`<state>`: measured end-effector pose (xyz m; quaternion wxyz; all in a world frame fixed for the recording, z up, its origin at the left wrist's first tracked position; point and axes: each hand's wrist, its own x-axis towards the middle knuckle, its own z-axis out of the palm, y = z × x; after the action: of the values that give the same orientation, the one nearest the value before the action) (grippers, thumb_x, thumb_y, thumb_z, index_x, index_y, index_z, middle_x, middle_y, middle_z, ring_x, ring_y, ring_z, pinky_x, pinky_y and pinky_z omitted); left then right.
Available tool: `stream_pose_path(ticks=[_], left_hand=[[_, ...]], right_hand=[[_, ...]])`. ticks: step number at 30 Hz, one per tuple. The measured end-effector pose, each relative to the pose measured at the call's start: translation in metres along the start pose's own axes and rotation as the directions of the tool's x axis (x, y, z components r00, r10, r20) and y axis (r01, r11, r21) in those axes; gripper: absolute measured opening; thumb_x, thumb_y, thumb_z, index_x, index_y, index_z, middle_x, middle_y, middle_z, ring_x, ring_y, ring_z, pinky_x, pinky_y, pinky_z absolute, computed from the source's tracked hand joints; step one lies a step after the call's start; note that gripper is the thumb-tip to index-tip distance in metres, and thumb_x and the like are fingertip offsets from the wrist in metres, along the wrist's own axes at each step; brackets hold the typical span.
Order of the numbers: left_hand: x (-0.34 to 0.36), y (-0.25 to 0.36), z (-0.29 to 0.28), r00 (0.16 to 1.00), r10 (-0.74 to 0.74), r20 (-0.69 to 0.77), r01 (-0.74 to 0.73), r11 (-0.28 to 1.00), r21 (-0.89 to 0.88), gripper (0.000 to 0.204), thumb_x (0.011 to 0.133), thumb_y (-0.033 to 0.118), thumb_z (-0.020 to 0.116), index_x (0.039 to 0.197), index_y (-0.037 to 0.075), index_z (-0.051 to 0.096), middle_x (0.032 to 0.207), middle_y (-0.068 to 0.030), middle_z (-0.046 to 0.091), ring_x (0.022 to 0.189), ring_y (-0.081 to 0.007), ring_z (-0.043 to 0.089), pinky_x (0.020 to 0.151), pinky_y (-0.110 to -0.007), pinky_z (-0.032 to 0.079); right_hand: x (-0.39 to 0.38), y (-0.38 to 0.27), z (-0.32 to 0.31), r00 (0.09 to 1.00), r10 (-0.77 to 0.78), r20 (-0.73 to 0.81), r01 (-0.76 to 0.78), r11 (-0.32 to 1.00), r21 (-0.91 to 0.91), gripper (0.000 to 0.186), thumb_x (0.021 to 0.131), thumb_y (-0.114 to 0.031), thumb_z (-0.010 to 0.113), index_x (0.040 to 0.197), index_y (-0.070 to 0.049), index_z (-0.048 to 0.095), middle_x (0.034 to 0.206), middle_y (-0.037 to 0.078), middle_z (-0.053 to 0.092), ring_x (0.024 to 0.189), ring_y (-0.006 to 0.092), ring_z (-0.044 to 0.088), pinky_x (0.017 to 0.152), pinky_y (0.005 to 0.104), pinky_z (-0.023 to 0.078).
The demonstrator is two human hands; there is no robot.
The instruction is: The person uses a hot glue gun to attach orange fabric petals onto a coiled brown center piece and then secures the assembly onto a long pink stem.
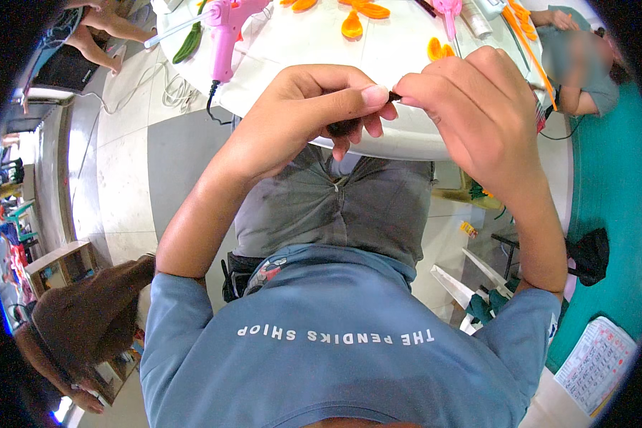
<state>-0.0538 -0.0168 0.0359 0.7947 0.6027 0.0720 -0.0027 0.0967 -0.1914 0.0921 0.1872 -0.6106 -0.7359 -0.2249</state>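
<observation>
My left hand (314,100) is closed on a dark fuzzy pipe cleaner piece (344,128), with its rounded bulk under the fingers. A short dark end (394,96) of it pokes out past the thumb. My right hand (471,107) pinches at this end with thumb and forefinger, so the two hands meet just above the table's near edge. Part of the piece is hidden behind the left fingers. On the white table (292,53) beyond my hands lie fuzzy orange petal shapes (352,26) and a smaller orange piece (439,49).
A pink glue gun (226,36) with a black cord lies at the table's left, beside a green leaf shape (188,44). Toward the right are a pink tool (448,14) and orange stems (529,57). Other people are at the far left, lower left and right.
</observation>
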Motion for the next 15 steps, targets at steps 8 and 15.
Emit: stream_pose_path(ticks=[8, 15], left_hand=[[-0.003, -0.005, 0.013, 0.832, 0.547, -0.092, -0.403, 0.711, 0.577, 0.011, 0.09, 0.009, 0.075, 0.092, -0.001, 0.073, 0.077, -0.0056, 0.067, 0.063, -0.0102, 0.059, 0.054, -0.025, 0.045], [0.0, -0.015, 0.012, 0.399, 0.894, 0.202, -0.512, 0.034, 0.858, 0.018, 0.075, 0.0, 0.08, 0.09, 0.004, 0.071, 0.071, -0.0066, 0.061, 0.062, -0.0243, 0.058, 0.056, -0.034, 0.047]], right_hand=[[0.002, -0.005, -0.003, 1.0, 0.024, 0.017, -0.025, 0.999, 0.026, 0.016, 0.077, -0.007, 0.073, 0.092, -0.007, 0.067, 0.08, 0.003, 0.061, 0.069, 0.0233, 0.05, 0.061, 0.0354, 0.039], [0.001, -0.014, -0.003, 0.974, 0.215, 0.074, -0.227, 0.922, 0.314, 0.006, 0.089, -0.006, 0.069, 0.088, -0.004, 0.064, 0.077, 0.005, 0.059, 0.068, 0.0247, 0.048, 0.062, 0.035, 0.038]])
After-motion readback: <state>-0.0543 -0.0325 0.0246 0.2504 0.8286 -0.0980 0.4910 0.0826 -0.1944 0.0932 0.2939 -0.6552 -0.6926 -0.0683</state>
